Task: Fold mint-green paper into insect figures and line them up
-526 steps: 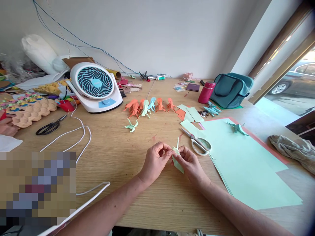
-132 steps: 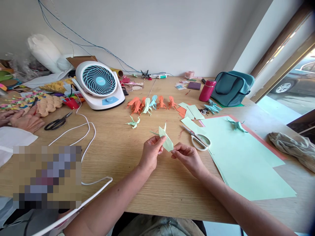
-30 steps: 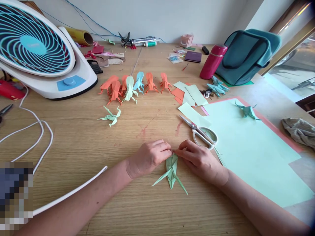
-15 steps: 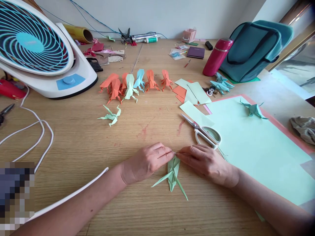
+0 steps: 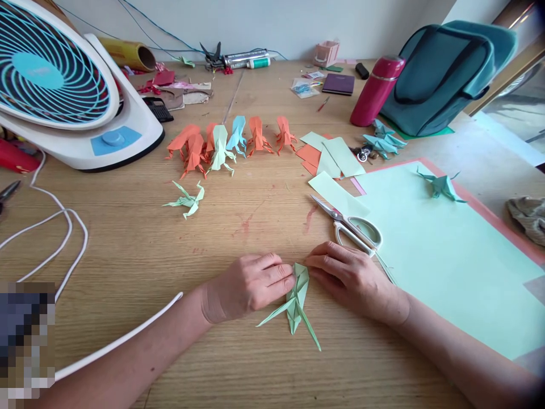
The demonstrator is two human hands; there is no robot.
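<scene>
Head view, scissors (image 5: 349, 224) beside right hand (image 5: 349, 278)

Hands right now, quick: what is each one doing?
Left hand: fingers pressing down on the green folded paper, flat on the table.
Right hand: fingertips at the paper's top end, nothing gripped.

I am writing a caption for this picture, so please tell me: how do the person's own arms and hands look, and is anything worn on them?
Both forearms are bare up to the picture's edge, with no sleeves in view. The left hand and the right hand wear no gloves, and no rings, watch or bracelet show. The fingernails look short and unpainted.
</scene>
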